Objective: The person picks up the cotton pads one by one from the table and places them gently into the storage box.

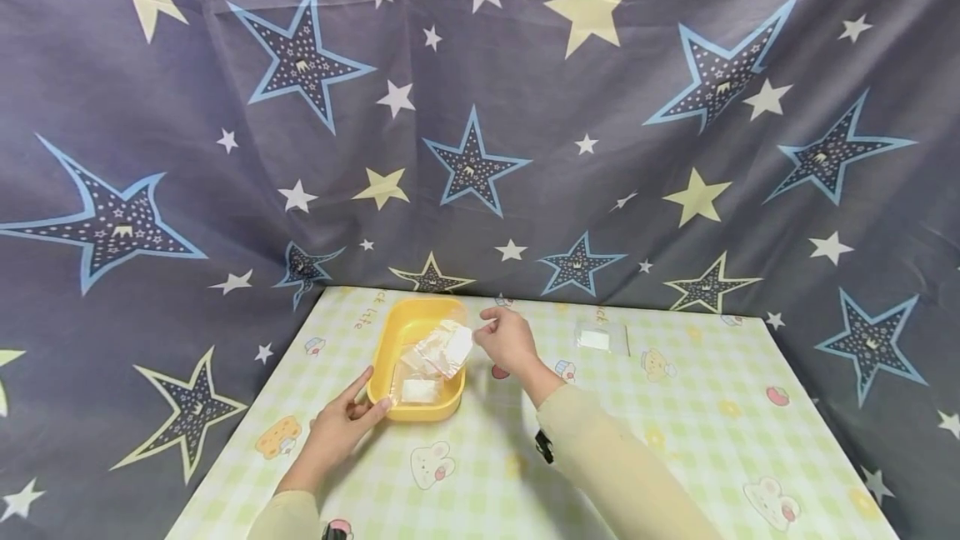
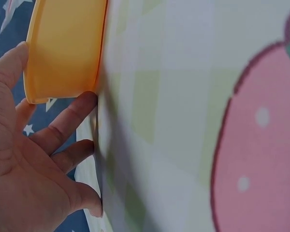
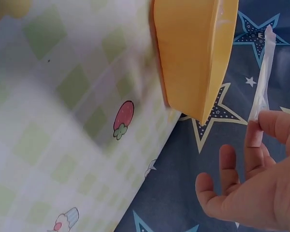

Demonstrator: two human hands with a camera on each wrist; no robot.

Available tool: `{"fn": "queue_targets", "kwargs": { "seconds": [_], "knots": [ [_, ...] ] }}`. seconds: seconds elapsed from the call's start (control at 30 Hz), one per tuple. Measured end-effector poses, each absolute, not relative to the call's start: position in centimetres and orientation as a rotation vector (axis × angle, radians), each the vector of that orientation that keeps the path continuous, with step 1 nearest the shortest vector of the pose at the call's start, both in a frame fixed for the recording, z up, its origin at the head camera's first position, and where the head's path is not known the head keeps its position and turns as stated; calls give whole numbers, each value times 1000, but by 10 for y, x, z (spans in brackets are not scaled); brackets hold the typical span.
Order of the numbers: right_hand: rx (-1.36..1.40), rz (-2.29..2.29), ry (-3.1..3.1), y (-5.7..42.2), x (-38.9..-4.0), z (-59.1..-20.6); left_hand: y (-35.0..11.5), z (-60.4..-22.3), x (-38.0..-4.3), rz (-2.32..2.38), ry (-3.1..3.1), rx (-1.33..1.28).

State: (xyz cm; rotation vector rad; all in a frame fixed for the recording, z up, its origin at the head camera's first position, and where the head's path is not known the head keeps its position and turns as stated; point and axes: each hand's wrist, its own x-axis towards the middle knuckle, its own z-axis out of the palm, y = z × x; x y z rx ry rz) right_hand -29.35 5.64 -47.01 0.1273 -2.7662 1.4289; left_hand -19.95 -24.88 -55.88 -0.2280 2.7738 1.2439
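A yellow plastic tray (image 1: pixel 380 348) stands on the table. My left hand (image 1: pixel 337 432) holds its near left corner, thumb at the rim and fingers along the side; in the left wrist view the other fingers (image 2: pixel 70 116) spread beside and below the tray wall. Between thumb and index finger, my right hand (image 1: pixel 507 342) pinches the edge of a clear plastic bag (image 1: pixel 447 348) with something white in it, over the tray's right side. Edge-on, this bag (image 3: pixel 264 72) looks thin in the right wrist view. Another clear bag with a white piece (image 1: pixel 418 391) lies inside the tray.
A further clear bag with a white piece (image 1: pixel 596 339) lies flat on the table, right of my right hand. The table wears a green-checked cloth (image 1: pixel 615 407) with cartoon prints. A dark star-patterned curtain (image 1: pixel 480 248) hangs behind and at the sides.
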Motion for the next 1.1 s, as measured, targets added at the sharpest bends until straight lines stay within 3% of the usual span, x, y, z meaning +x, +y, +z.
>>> {"fn": "queue_targets", "kwargs": {
  "seconds": [0.2, 0.47, 0.63, 1.1],
  "knots": [
    [62, 1446, -2759, 47, -297, -470, -248, -555, -200, 1214, 2790, -221],
    [176, 1671, -2789, 61, -289, -474, -246, -556, -199, 1246, 2786, -219],
    [241, 1434, -2862, 104, -296, -486, -244, -556, -201, 1247, 2781, -224],
    [-31, 1141, -2928, 258, -306, -489, -246, -558, -200, 1231, 2787, -226]
  ]
}}
